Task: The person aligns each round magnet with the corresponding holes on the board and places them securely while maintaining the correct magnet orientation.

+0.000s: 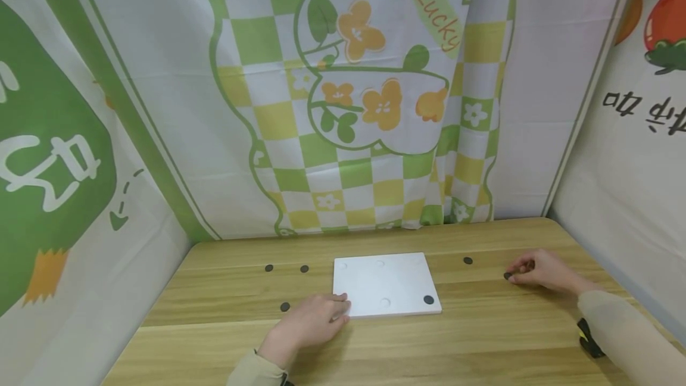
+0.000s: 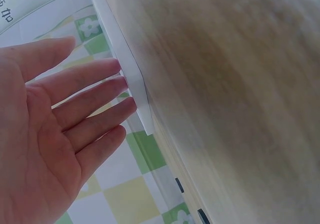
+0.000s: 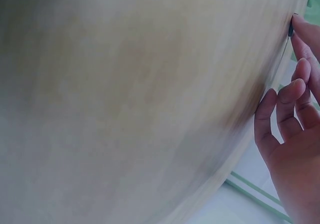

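Observation:
A white rectangular board (image 1: 383,282) with several faint round marks lies flat on the table. One black disc (image 1: 429,299) sits in its near right corner. My left hand (image 1: 317,319) touches the board's near left corner; in the left wrist view its fingers (image 2: 107,69) are spread nearly straight, tips at the white edge. Out to the right, my right hand (image 1: 543,271) pinches another black disc (image 1: 507,276) between thumb and fingertips, low over the wood. The right wrist view has this disc edge-on, with the remaining fingers curled loosely.
Left of the board, three black discs (image 1: 304,268) are scattered on the wooden table (image 1: 225,308). A single disc (image 1: 468,261) lies between the board and my right hand. Behind the table hangs a checked curtain (image 1: 348,177), with printed cloth walls at both sides.

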The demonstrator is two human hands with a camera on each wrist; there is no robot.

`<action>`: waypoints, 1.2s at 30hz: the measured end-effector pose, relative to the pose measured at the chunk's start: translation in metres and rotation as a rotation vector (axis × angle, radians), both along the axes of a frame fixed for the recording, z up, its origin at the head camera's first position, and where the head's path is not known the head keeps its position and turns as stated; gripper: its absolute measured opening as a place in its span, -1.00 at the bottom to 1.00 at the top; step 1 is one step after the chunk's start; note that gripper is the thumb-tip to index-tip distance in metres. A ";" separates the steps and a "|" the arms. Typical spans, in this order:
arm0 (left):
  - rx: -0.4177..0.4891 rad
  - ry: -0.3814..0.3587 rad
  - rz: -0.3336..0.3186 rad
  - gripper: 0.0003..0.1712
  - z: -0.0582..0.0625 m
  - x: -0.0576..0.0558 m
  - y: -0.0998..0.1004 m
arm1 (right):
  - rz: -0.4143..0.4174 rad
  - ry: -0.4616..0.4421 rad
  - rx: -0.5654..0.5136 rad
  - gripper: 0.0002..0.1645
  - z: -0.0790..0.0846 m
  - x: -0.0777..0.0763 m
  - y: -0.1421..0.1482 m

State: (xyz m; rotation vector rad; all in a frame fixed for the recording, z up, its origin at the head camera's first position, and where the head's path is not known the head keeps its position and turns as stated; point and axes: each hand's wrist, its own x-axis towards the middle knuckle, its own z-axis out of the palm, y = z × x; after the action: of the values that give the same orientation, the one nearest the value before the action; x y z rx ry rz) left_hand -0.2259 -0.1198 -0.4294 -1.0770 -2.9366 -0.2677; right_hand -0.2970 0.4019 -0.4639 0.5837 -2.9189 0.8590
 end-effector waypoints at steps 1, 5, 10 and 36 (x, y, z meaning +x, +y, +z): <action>0.001 -0.001 0.002 -0.58 0.000 0.000 0.000 | 0.001 -0.002 0.000 -0.72 0.001 0.000 0.000; -0.001 -0.003 0.013 -0.58 -0.001 0.000 0.000 | 0.002 -0.015 -0.004 -0.71 0.002 0.001 -0.002; -0.003 -0.014 0.025 -0.57 -0.002 -0.001 -0.001 | -0.004 -0.007 -0.005 -0.73 0.000 0.000 -0.002; -0.010 -0.008 0.013 -0.57 0.000 0.000 0.000 | -0.027 0.117 0.056 -0.82 -0.005 -0.003 -0.001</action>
State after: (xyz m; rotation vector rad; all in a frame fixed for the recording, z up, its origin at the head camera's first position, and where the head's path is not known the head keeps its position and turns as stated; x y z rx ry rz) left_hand -0.2264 -0.1196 -0.4298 -1.0599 -2.9542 -0.2574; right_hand -0.3004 0.4014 -0.4690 0.5763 -2.8461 0.7172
